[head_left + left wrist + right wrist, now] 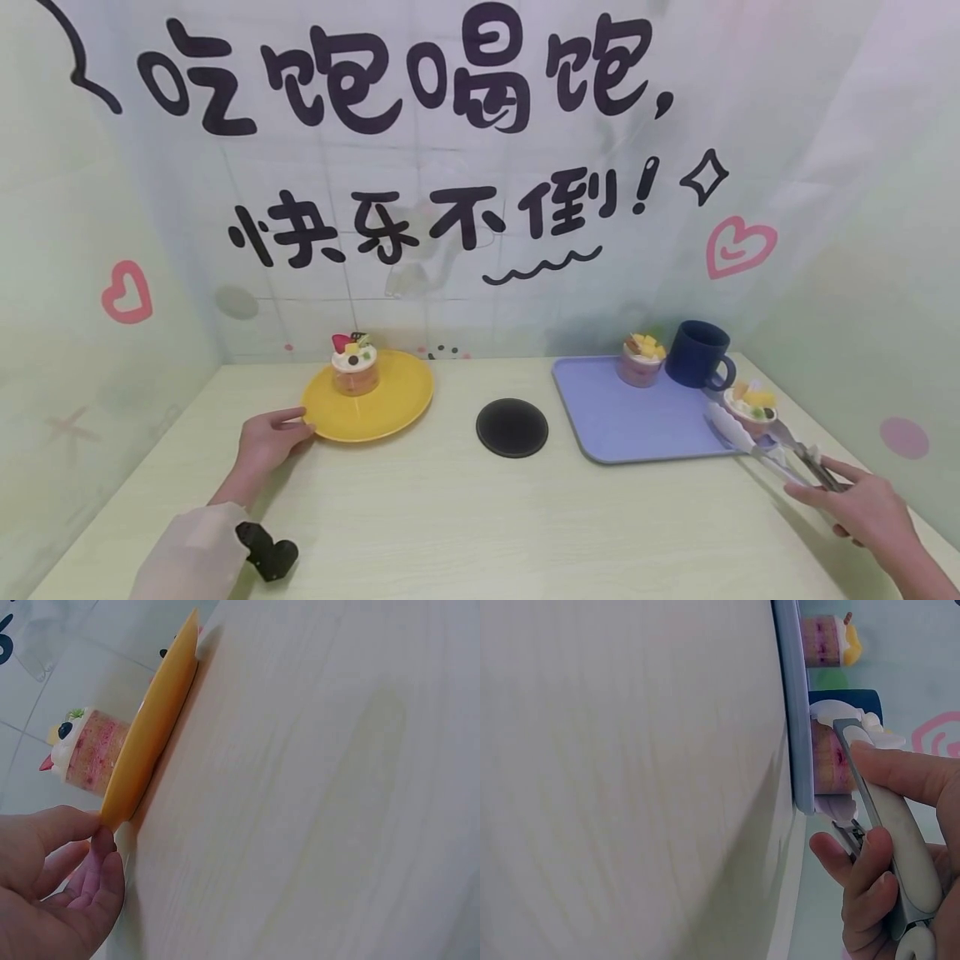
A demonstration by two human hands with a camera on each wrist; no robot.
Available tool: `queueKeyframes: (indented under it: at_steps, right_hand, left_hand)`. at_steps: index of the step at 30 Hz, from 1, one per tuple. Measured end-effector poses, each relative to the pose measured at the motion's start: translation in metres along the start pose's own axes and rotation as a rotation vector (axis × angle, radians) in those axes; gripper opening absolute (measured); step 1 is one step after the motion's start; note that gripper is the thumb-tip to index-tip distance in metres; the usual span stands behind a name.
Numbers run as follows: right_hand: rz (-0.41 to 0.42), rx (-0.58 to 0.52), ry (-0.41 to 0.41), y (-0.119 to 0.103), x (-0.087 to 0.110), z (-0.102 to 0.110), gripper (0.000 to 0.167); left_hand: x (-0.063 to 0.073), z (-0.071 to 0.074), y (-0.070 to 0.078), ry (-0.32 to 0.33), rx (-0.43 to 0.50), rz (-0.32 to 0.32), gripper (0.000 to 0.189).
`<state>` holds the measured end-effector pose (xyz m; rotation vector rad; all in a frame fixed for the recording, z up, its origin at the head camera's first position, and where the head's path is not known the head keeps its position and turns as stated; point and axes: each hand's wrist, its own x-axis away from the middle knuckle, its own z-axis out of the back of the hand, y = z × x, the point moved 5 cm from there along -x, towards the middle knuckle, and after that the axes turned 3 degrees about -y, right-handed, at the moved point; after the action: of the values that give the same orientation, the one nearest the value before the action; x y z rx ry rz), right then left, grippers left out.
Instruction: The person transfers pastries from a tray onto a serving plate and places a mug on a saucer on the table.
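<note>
My left hand pinches the near-left rim of a yellow plate, thumb above and fingers below in the left wrist view. On that plate stands a small dessert cup topped with cream and fruit. My right hand holds tongs with white tips. Their tips lie on either side of a second dessert cup at the right edge of a lavender tray. In the right wrist view this cup sits upright at the tray, partly covered by the tongs.
A third dessert cup stands at the tray's back, beside a dark blue mug whose handle points right. Between plate and tray lies a round black coaster. A printed wall sheet closes off the table's back and sides.
</note>
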<state>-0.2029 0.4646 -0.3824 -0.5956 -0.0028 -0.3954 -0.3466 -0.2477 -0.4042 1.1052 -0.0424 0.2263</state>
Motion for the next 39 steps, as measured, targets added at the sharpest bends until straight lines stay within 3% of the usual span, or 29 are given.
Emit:
queueKeyframes:
  at_steps: [32, 39]
  right_hand:
    - [0.008, -0.029, -0.011, -0.005, 0.001, 0.009, 0.094]
    - [0.043, -0.014, 0.007, -0.01, 0.002, 0.013, 0.092]
  left_hand:
    - [-0.001, 0.0, 0.0, -0.003, -0.008, -0.02, 0.053]
    - [0.0, 0.0, 0.0, -0.003, 0.001, -0.025, 0.052]
